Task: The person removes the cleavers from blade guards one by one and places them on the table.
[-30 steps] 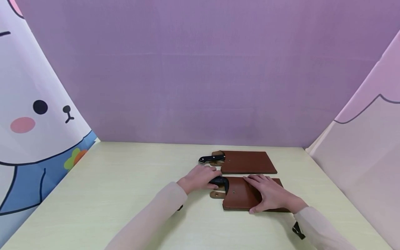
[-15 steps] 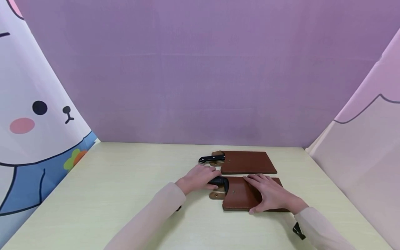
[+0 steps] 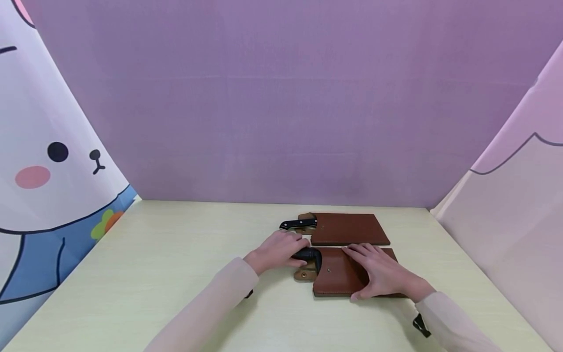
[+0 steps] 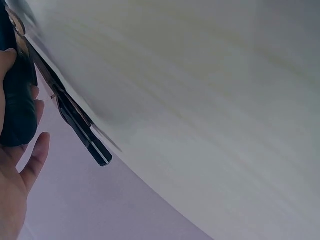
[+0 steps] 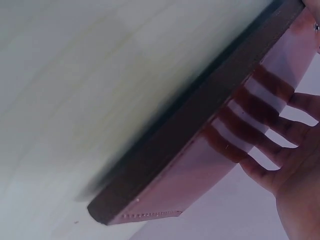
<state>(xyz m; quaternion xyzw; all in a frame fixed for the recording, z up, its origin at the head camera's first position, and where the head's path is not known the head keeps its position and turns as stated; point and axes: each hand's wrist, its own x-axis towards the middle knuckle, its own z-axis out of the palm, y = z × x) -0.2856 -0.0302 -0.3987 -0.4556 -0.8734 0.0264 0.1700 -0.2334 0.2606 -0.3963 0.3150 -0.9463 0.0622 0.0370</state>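
My left hand (image 3: 278,252) holds a thick black knife handle (image 3: 309,254), also seen between thumb and fingers in the left wrist view as a dark rounded handle (image 4: 20,107). The knife's blade is hidden inside a brown leather sheath (image 3: 336,274) lying flat on the table. My right hand (image 3: 382,271) spans this sheath, thumb at its near edge and fingertips at its far edge. In the right wrist view the fingers touch the glossy side of the sheath (image 5: 165,185). A tan snap strap (image 3: 304,275) sticks out left of the sheath mouth.
Just behind lies a second brown sheath (image 3: 349,229) with a riveted black knife handle (image 3: 299,223) at its left end. The pale table (image 3: 184,254) ends at a purple backdrop (image 3: 281,107). Printed cloth panels (image 3: 57,195) stand on both sides.
My left hand and the black handle have shifted very slightly to the left. The right hand stays at the sheath, and the rear sheath has not moved.
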